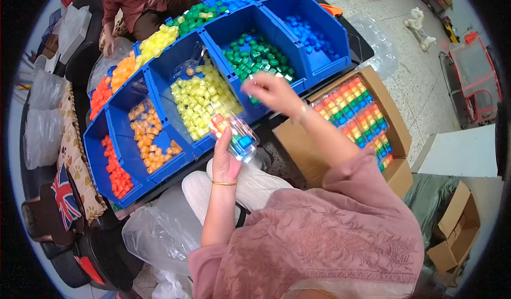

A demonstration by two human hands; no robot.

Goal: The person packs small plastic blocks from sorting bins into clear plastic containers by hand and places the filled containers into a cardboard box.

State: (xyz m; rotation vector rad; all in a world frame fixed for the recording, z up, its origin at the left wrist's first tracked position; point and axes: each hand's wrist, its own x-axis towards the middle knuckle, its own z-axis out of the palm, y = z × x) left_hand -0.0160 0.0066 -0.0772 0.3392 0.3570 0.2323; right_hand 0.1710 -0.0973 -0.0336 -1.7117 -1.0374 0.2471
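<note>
My left hand (227, 160) is closed around a clear plastic pack (248, 149) that holds red, yellow, green and blue cubes. It is raised in front of the bin with pale yellow cubes (199, 99). My right hand (274, 95) hovers above the front of the bin with green cubes (258, 56). Its fingers look bent and a little blurred, so whether they hold anything is unclear. Orange cubes (146, 134), red cubes (116, 168) and blue cubes (308, 35) lie in the neighbouring blue bins.
A cardboard box (301, 152) on my right contains several filled packs (354, 118). Across the bins sits another person (141, 6), near a second row of cubes. Plastic bags (159, 235) lie at the lower left. Another open box (452, 230) stands at the far right.
</note>
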